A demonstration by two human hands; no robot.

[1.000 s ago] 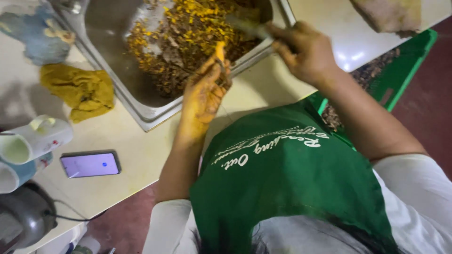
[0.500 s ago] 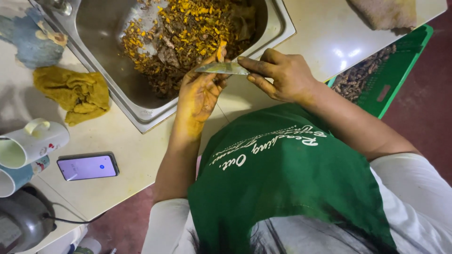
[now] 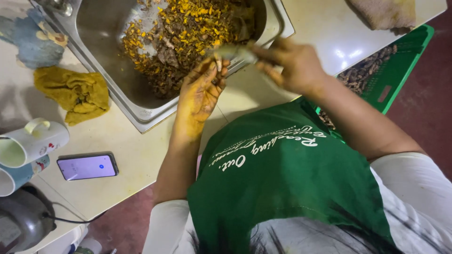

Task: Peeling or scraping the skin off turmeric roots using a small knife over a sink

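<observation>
My left hand (image 3: pixel 201 94), stained yellow, pinches a small pale root piece (image 3: pixel 218 61) at the front rim of a steel sink (image 3: pixel 141 120). To its right, my right hand (image 3: pixel 292 66) grips a knife (image 3: pixel 235 51), whose blurred blade lies across the tip of the root piece. Both hands hover over the sink's near edge. Inside the sink is a heap of orange and brown peelings (image 3: pixel 188 33). A green apron (image 3: pixel 287 183) covers my chest below the hands.
A green plastic crate (image 3: pixel 400 61) with brown roots (image 3: pixel 362 70) sits at the right. On the counter to the left are a yellow cloth (image 3: pixel 73 91), a blue cloth (image 3: pixel 30 40), two mugs (image 3: pixel 30 141), a lit phone (image 3: pixel 87 166) and a dark appliance (image 3: pixel 21 221). A tan towel (image 3: pixel 381 11) lies top right.
My right hand brought the knife down from the upper right to the root piece in my left hand. Both hands have shifted slightly along the sink rim.
</observation>
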